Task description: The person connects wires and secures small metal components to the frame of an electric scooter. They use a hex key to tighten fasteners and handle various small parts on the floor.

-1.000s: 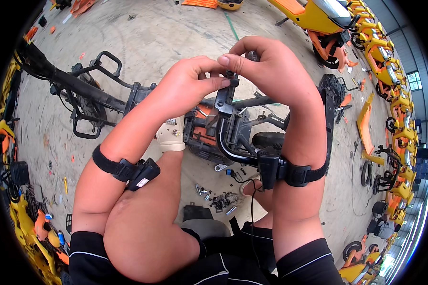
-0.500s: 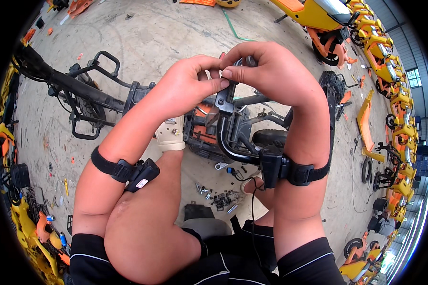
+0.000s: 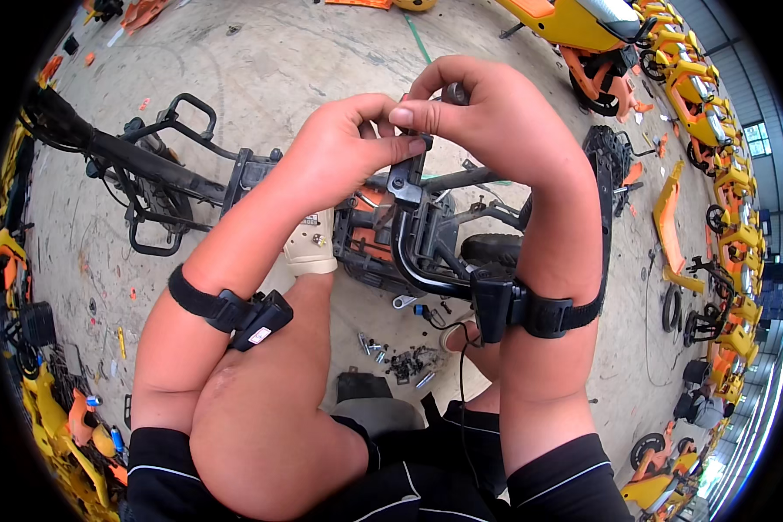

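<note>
My left hand (image 3: pixel 350 143) is closed in a pinch at the upper end of a black metal frame (image 3: pixel 406 183). What its fingertips hold is hidden. My right hand (image 3: pixel 496 109) curls over from the other side, its thumb touching the left fingers. Inside its closed grip shows the rounded end of a dark metal piece (image 3: pixel 454 93), whose kind I cannot make out. The frame belongs to a stripped two-wheeler lying between my legs, with an orange and black block (image 3: pixel 365 235) in its middle.
Loose bolts and small dark parts (image 3: pixel 409 364) lie on the concrete floor near my feet. A black cable (image 3: pixel 463 383) hangs from my right forearm strap. Yellow two-wheelers (image 3: pixel 731 287) line the right side, and yellow body panels (image 3: pixel 48 426) are piled at left.
My right hand has shifted slightly up, its thumb moving left against my left fingers. The red bit that showed between the hands is now hidden. My left hand stays nearly in place.
</note>
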The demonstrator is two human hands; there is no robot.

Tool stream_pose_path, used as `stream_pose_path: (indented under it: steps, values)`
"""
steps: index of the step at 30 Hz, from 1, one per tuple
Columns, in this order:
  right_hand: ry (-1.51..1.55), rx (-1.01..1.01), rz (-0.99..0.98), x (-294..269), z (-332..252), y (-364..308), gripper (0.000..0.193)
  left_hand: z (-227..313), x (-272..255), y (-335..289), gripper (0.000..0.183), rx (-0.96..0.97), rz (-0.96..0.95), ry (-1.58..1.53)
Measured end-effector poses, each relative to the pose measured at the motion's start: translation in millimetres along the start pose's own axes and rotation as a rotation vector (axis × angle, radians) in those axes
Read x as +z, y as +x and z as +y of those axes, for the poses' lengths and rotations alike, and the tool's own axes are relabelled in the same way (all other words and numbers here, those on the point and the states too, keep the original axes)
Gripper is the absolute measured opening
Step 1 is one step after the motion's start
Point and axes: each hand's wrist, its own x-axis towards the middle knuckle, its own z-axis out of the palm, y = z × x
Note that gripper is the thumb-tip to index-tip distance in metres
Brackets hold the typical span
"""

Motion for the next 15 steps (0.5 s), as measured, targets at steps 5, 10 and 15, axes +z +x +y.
stream_pose_path:
  steps: [5, 10, 15]
  values:
    - [0.058, -0.054, -0.016, 0.1, 7.0, 0.7, 0.035, -9.9, -3.8, 1.9, 0.018, 0.071, -0.005, 0.018]
    - [-0.029, -0.05, -0.083, -2.0, 3.0, -2.4, 0.021, -8.9, -4.9, 0.1, 0.019, 0.077, -0.036, 0.052]
    - [0.041, -0.011, -0.076, 0.4, 5.8, -2.2, 0.031, -2.7, -3.3, -3.6, 0.027, -0.002, -0.051, 0.012]
